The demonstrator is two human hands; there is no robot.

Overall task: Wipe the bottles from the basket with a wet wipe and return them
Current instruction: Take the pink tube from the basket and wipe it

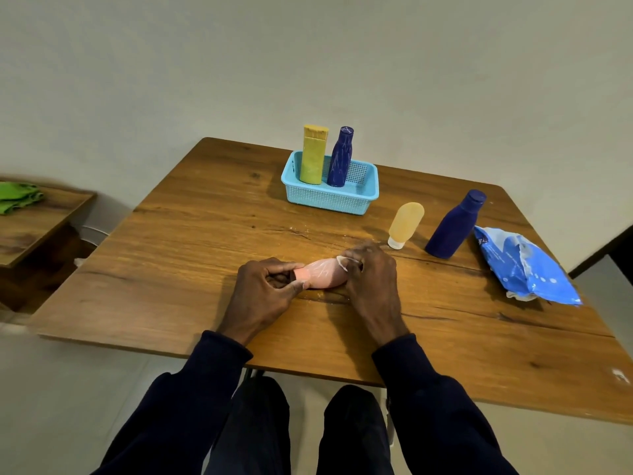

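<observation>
Left hand (263, 289) pinches light, likely slippery pink plastic bottle (322, 274) by its cap; right hand (371, 275) clutches white wet wipe (344, 261)

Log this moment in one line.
action: wiping pink bottle; left hand: grips bottle; right hand: holds wet wipe; basket: yellow bottle, blue bottle

Nearest me on the counter (205, 252), the lying bottle (323, 274) rests crosswise between my left hand (265, 289) and my right hand (371, 275), with the wipe (344, 262) at its right end. Behind it sits the basket (329, 200). In the basket the flat-topped bottle (313, 156) stands left of the narrow-necked bottle (339, 159). Rightward, nearer me, stand the tube (406, 224), then the lone bottle (454, 228), then the wipe pack (524, 265). A side table (34, 228) stands off to my left, with a cloth (17, 197) on it.
</observation>
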